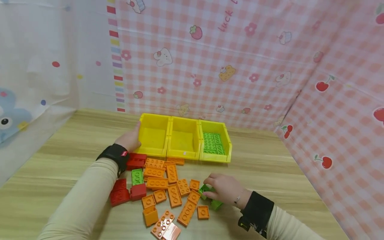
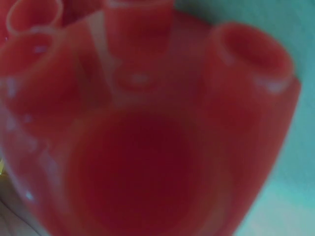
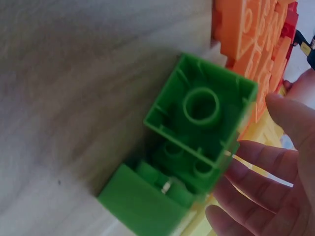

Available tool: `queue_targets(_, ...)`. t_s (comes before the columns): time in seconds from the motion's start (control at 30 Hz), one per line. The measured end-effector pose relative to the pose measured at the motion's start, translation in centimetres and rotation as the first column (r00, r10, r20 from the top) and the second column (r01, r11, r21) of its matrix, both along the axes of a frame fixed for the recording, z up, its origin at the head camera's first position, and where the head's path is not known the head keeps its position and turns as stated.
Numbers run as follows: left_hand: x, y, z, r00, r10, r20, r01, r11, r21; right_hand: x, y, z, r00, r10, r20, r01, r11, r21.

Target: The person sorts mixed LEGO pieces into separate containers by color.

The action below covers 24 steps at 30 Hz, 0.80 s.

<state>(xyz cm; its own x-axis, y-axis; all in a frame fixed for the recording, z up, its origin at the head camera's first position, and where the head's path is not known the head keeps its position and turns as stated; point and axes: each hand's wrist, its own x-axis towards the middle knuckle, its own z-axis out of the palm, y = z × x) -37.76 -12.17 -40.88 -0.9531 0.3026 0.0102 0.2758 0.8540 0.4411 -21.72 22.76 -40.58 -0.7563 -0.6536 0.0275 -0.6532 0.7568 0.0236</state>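
Observation:
My left hand lies against the left outer wall of the yellow bin row, index finger and thumb along its side. Below that wrist sit several red bricks; one red brick fills the left wrist view, studs blurred and close. My right hand is at the small group of green bricks, thumb and fingers spread apart beside them. One green brick has its hollow underside showing, and another green brick lies below it on the table.
Orange bricks spread over the table between the hands, with a green brick among the red ones. Green bricks lie in the right compartment; the left and middle ones show bare yellow floors. A pink checked cloth stands behind.

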Motion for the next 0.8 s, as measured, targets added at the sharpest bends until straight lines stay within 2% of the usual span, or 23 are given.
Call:
queue_targets(0.23,0.0,0.0,-0.1,1.000,0.027,0.008,-0.027,0.999,-0.017,0.2,-0.5,-0.4,0.999,-0.038,0.020,0.037,0.999,0.028)
queue_targets(0.5,0.0,0.0,0.0,1.000,0.020,0.002,-0.020,1.000,-0.004,0.2,-0.6,-0.6,1.000,-0.023,-0.002,0.023,0.999,0.030)
queue_targets(0.67,-0.4,-0.2,-0.4,1.000,0.005,-0.013,-0.005,1.000,0.006,0.0,-0.4,0.0,1.000,-0.028,0.005,0.028,1.000,-0.013)
queue_targets(0.8,-0.5,-0.3,-0.5,1.000,0.004,-0.023,-0.004,1.000,0.010,-0.6,0.0,0.9,0.995,-0.094,0.032,0.096,0.993,-0.073)
